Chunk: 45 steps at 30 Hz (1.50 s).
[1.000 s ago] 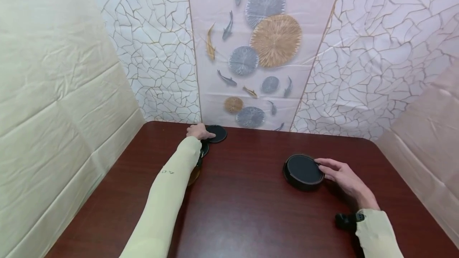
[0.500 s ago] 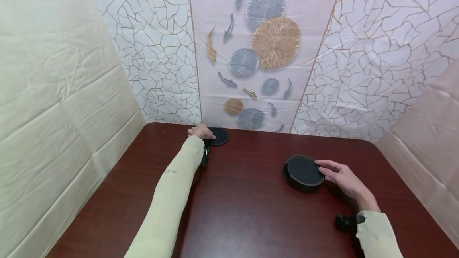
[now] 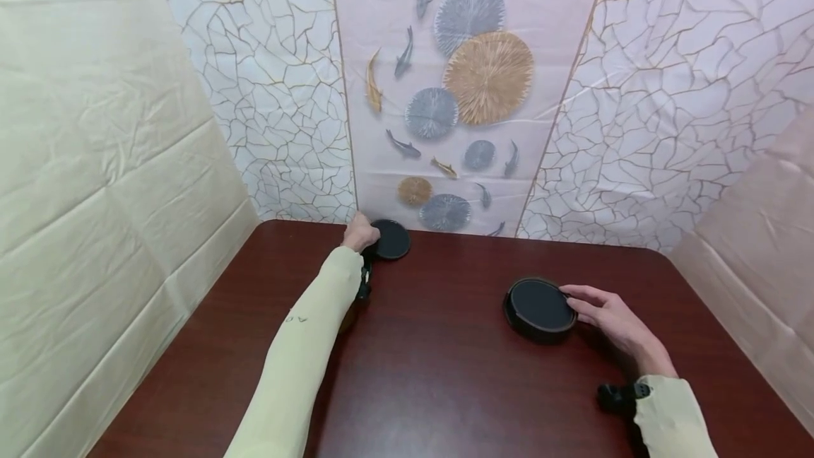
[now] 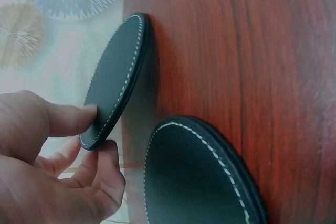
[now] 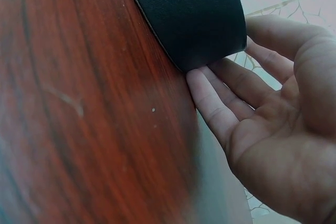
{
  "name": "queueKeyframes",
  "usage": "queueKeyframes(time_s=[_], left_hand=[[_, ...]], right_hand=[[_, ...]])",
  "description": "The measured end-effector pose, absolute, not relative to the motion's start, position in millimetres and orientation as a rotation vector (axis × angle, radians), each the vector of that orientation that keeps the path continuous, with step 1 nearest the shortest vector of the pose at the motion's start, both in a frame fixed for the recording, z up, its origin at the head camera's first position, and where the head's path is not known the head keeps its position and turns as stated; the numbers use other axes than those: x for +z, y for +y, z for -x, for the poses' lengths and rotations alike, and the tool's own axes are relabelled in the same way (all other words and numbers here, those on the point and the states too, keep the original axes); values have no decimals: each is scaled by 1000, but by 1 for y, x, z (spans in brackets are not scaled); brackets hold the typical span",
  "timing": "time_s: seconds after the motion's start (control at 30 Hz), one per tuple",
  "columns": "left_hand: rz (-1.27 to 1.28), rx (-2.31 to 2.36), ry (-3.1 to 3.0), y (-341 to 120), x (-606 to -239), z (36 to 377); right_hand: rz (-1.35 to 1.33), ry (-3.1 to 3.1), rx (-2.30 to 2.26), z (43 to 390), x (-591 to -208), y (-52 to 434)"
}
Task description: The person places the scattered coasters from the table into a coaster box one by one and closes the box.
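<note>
At the table's far edge by the wall, my left hand pinches the near rim of a thin black round coaster with white stitching. In the left wrist view the coaster is tilted up on edge between thumb and fingers of the left hand. A second stitched black coaster lies flat beside it. On the right, a thicker black round holder sits on the table. My right hand rests straight fingers against its right side.
The dark red wooden table is walled in by patterned sheets at the back and plain sheets at both sides. A black wrist camera sits on my right sleeve. The table's back right corner is rounded.
My left hand has shifted a little toward the wall and tipped the coaster's rim up. The right hand and the black holder have stayed where they were.
</note>
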<state>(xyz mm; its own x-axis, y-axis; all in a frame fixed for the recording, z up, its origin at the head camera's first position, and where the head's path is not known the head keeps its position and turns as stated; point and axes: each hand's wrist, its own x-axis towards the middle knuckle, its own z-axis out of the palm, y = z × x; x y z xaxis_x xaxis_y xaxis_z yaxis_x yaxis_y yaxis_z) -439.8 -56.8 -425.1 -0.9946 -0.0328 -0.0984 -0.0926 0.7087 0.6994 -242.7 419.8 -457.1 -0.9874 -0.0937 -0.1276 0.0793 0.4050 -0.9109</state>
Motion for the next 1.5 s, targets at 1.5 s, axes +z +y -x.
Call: queueKeyframes(time_s=[1.5], left_hand=[[88,2002,2357,-21,-403,391]], right_hand=[[65,2484,-1647,243,-455,417]])
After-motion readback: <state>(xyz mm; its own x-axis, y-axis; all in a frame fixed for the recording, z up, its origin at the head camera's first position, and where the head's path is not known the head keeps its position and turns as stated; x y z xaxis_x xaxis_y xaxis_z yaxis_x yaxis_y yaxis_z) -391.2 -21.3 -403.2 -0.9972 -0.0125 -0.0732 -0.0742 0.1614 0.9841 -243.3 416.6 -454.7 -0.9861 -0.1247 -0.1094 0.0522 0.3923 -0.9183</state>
